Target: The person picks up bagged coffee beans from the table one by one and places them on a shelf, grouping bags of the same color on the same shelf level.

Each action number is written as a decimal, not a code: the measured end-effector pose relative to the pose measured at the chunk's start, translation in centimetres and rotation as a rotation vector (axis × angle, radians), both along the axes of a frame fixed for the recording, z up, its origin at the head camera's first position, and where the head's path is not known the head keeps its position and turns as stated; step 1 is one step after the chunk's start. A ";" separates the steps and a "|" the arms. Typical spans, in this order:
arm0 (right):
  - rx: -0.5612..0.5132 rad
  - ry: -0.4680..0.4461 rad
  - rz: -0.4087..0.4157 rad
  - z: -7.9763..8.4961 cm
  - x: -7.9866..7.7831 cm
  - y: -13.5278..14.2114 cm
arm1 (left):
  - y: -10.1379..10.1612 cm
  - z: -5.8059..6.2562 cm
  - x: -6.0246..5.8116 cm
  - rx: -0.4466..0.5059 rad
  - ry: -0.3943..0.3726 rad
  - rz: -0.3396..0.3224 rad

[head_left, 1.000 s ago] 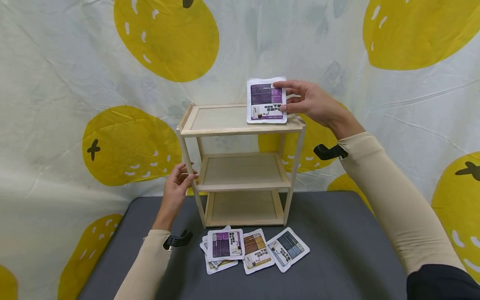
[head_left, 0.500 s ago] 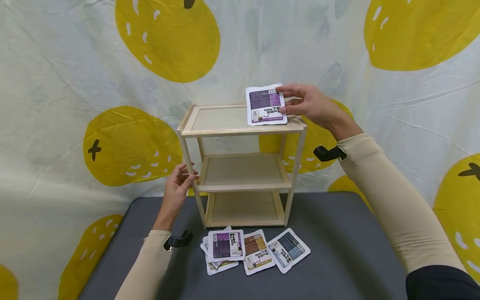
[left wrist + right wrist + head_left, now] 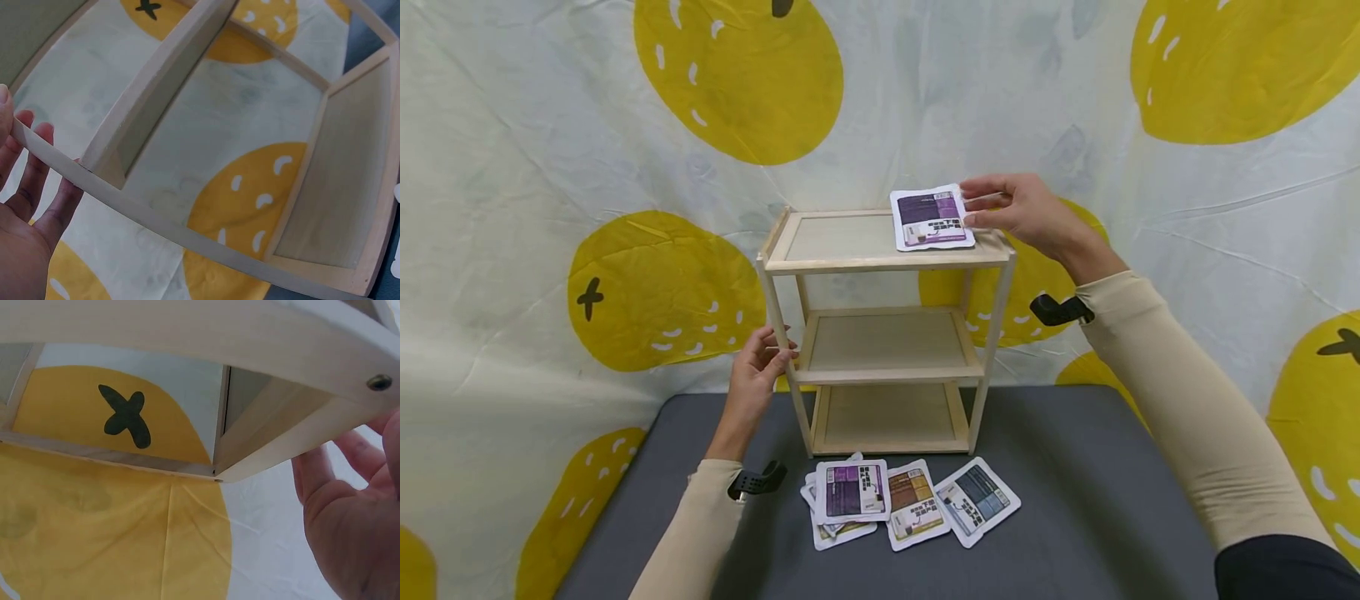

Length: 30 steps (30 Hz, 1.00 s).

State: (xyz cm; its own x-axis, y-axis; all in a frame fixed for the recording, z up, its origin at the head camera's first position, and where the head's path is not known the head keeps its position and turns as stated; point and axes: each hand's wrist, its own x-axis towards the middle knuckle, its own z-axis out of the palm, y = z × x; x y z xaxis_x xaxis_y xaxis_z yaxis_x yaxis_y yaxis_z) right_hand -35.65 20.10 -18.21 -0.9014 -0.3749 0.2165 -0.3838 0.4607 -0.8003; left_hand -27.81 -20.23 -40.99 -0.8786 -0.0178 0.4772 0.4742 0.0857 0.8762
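In the head view, a flat purple-and-white packet [image 3: 929, 218] stands tilted on the right end of the wooden shelf rack's top [image 3: 842, 236], its back edge above the rear rail. My right hand [image 3: 1026, 212] holds it at the right edge with thumb and fingertips. My left hand [image 3: 758, 362] grips the rack's left front post [image 3: 778, 312], thumb in front and fingers behind. The left wrist view shows those fingers [image 3: 39, 162] reaching behind the post. From the right wrist, part of my right hand [image 3: 356, 512] appears beside the rack's corner; the packet is hidden there.
On the grey table [image 3: 1075, 492], before the rack, lie a small pile topped by a purple packet [image 3: 852, 492], a brown packet [image 3: 917, 504] and a blue-grey packet [image 3: 977, 502]. The rack has a middle shelf [image 3: 887, 342] and a bottom shelf [image 3: 891, 415]. A fruit-print cloth [image 3: 865, 108] hangs close behind.
The packet on the rack's top has tipped back, its upper edge lowering. My right fingers have slid from its face toward its right edge. My left hand stays at the post.
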 end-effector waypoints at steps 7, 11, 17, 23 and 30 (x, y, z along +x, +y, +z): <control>-0.024 0.054 -0.026 -0.3 0.0 0.7 | 0.0 0.1 0.0 -0.012 0.007 0.000; -0.051 0.069 -0.003 -0.4 0.3 1.0 | 0.0 0.3 0.0 -0.011 0.009 -0.005; -0.086 0.073 0.041 -0.4 1.0 1.0 | 0.0 0.3 -0.1 -0.023 0.009 -0.002; -0.101 0.087 0.060 -0.3 2.2 1.1 | 0.0 0.3 0.0 -0.017 0.024 -0.007; -0.087 0.135 0.056 -0.2 3.8 1.3 | -0.1 0.3 0.0 -0.013 0.027 -0.010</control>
State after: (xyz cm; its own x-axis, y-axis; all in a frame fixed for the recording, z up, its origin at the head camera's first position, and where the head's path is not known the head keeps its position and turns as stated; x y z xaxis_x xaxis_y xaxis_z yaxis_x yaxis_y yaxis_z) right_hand -31.89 21.42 -18.42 -0.8402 -0.3982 0.3681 -0.5137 0.3671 -0.7755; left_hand -27.79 -20.28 -40.70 -0.8653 -0.0025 0.5013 0.4990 0.0924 0.8617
